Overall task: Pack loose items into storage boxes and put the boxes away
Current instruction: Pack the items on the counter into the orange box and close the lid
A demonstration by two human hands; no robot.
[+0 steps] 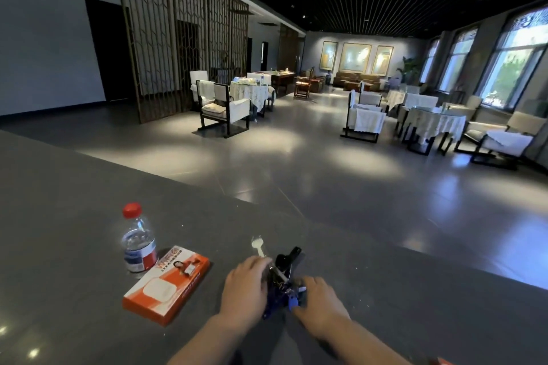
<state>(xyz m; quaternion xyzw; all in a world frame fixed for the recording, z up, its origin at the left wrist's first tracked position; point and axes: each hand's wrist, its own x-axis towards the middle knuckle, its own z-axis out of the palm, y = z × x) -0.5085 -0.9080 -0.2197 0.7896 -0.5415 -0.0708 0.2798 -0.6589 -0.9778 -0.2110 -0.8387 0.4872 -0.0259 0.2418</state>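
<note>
Nearest the camera, two bare forearms are seen entering from the bottom edge, cut off by the frame. An orange scrap at the bottom right corner is cropped and cannot be identified. The left hand is laid with curled fingers over the left side of a dark cluster of small items on the grey table; the right hand is pressed against the cluster's right side, its fingertips at a blue tag. Each grip appears closed round part of the cluster, though the fingertips are partly hidden and what exactly is pinched cannot be made out. The cluster itself is blurred: a black clip-like part, a white strip and blue pieces are distinguished, nothing more. A small white plastic piece is seen just beyond the left hand, its shape unclear. To the left, apart from the hands, an orange and white box is laid flat, and a clear water bottle with a red cap is stood upright just behind it. Beyond the table edge, a tiled floor, covered chairs and draped tables are seen, with a lattice screen at the left.
</note>
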